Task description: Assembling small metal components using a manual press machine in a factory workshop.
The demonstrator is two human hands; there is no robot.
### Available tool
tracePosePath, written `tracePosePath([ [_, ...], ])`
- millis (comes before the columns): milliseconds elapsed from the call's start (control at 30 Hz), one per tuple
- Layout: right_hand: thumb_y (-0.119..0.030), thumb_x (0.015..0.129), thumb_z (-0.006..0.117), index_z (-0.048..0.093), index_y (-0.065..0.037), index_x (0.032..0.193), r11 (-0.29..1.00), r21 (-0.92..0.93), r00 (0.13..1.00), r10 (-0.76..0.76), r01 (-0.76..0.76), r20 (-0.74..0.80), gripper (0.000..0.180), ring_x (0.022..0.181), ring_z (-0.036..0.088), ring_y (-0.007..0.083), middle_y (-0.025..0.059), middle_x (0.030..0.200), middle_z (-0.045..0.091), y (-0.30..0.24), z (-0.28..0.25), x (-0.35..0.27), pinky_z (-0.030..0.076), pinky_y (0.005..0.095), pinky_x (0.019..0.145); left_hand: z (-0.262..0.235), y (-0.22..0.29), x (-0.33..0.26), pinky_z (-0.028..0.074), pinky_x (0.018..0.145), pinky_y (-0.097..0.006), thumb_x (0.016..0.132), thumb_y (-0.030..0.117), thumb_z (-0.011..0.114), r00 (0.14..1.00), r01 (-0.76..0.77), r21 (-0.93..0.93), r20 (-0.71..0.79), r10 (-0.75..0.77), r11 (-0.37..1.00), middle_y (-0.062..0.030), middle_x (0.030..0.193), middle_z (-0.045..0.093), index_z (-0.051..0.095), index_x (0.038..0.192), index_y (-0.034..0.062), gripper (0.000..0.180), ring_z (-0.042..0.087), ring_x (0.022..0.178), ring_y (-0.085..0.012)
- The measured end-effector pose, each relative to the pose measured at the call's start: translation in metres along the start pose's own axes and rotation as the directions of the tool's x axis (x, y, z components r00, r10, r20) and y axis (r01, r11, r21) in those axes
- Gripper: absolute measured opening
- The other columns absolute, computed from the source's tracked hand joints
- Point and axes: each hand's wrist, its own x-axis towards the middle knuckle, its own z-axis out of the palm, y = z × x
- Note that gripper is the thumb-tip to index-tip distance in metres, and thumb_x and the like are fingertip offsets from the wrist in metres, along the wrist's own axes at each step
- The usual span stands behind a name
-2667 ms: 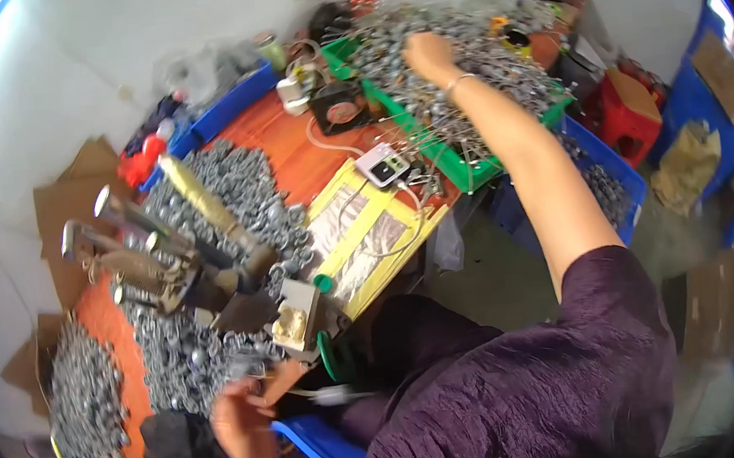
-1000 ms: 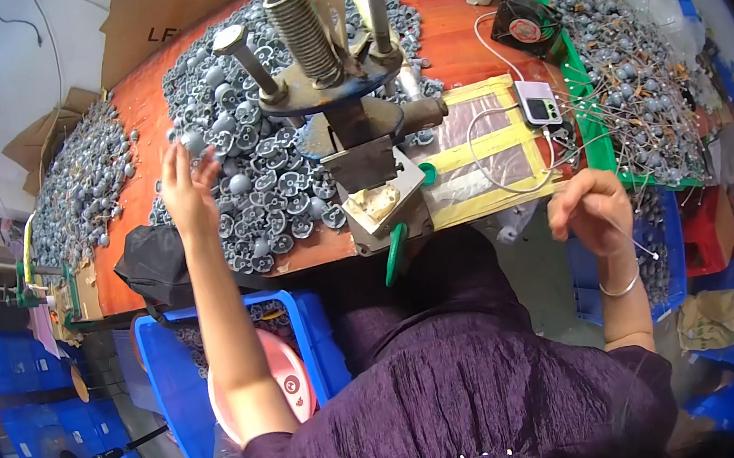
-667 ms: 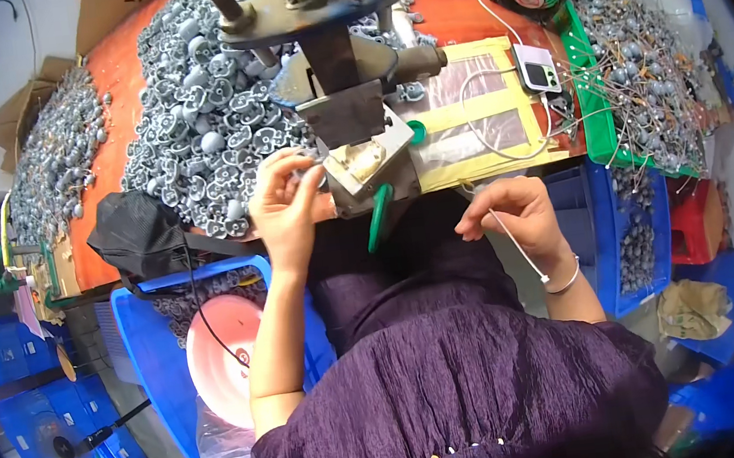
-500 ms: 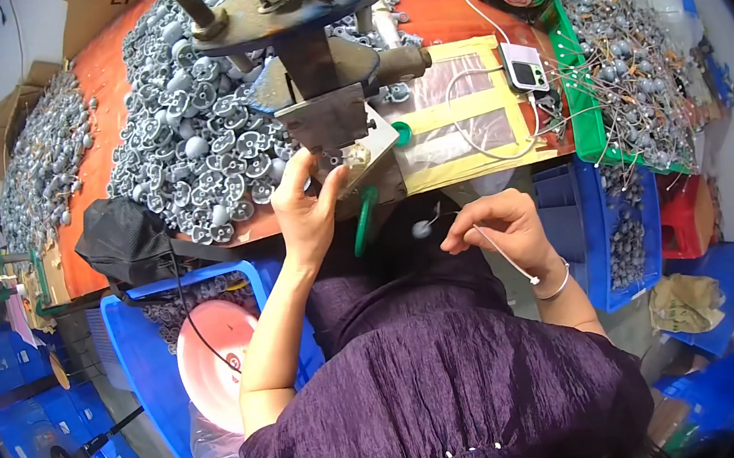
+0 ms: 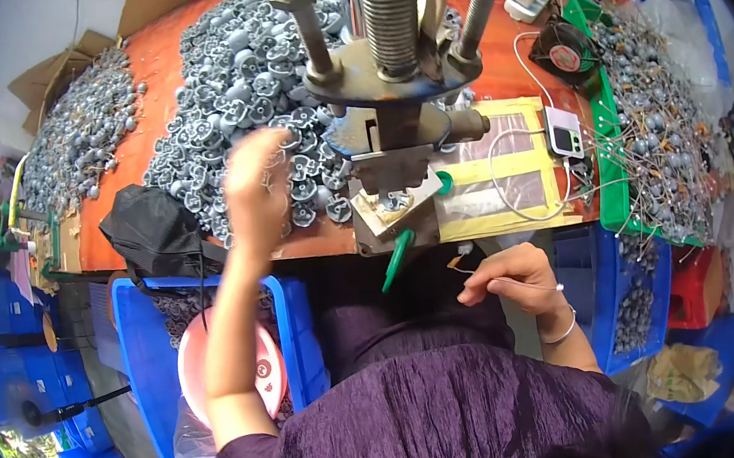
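Note:
My left hand point(image 5: 256, 192), smeared by motion, is over the near part of a big heap of grey plastic caps point(image 5: 231, 109); its fingers do not show clearly. My right hand point(image 5: 522, 279) is in front of the table edge, its fingers pinched round a thin white wire point(image 5: 532, 283). One end of the wire has a small white tip near the wrist; beyond the fingertips hangs a blurred, brass-coloured end. Between the hands stands a metal press point(image 5: 395, 81). Beneath its head, a grey piece point(image 5: 395, 200) sits on a pale fixture block point(image 5: 381, 218).
A green bin point(image 5: 604, 111) full of wired grey parts stands at the right, beside a small fan point(image 5: 562, 51) and a white device with a screen point(image 5: 564, 132). More wired parts point(image 5: 84, 125) lie far left. A black bag point(image 5: 149, 222) and a blue crate point(image 5: 140, 345) with a pink basin point(image 5: 265, 367) are nearer.
My left hand has left the press fixture and moved left over the caps. My right hand still pinches the wire; the round grey part near its fingertips no longer shows. The whole view has shifted.

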Motion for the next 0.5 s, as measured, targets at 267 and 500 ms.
tracePosePath([
  [267,-0.013,0.085,0.060,0.068,0.002,0.074,0.972,-0.177,0.982,-0.170,0.154,-0.078,0.021,0.068,0.055,0.0151,0.0107,0.079,0.063,0.012,-0.008,-0.008,0.043,0.0278,0.062,-0.023,-0.149,0.097,0.045,0.086,-0.040,0.078,0.010,0.062,0.940,-0.008,0.604,0.276,-0.199,0.797,-0.0101,0.100,0.064,0.067,0.099,0.0133,0.022,0.056,0.101,-0.0294],
  [500,-0.012,0.084,0.060,0.067,0.005,0.075,0.973,-0.149,0.976,-0.191,0.174,-0.108,0.020,0.067,0.058,0.0176,0.0128,0.077,0.063,0.009,0.003,-0.010,0.047,0.0282,0.062,-0.026,-0.147,0.104,0.043,0.084,-0.042,0.077,0.017,0.066,0.925,-0.159,0.721,0.347,-0.153,0.675,-0.0074,0.099,0.061,0.067,0.093,0.0130,0.017,0.053,0.104,-0.0268],
])
